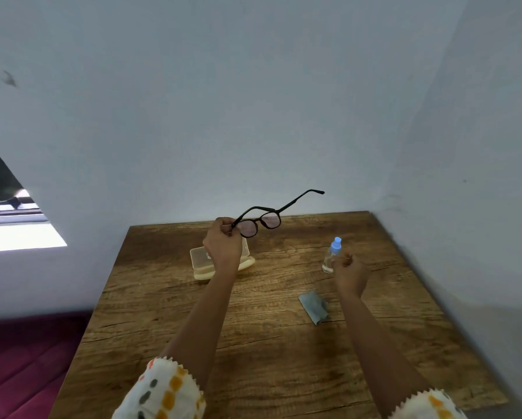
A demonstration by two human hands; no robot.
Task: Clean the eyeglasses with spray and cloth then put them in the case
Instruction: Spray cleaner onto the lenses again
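Observation:
My left hand [223, 243] is raised above the table and grips the dark-framed eyeglasses [261, 220] by the left end of the frame, with one temple arm sticking out to the upper right. Under that hand lies the cream eyeglass case [199, 260], open, partly hidden by my wrist. My right hand [350, 272] is at the small clear spray bottle [332, 255] with a blue cap, which stands on the table; its fingers are curled right beside the bottle, and whether they hold it is unclear. A folded grey cloth [314, 306] lies nearer to me.
The wooden table [269, 358] stands in a corner between pale walls at the back and right. A window opening is at the left, and a dark red surface lies below the table's left edge.

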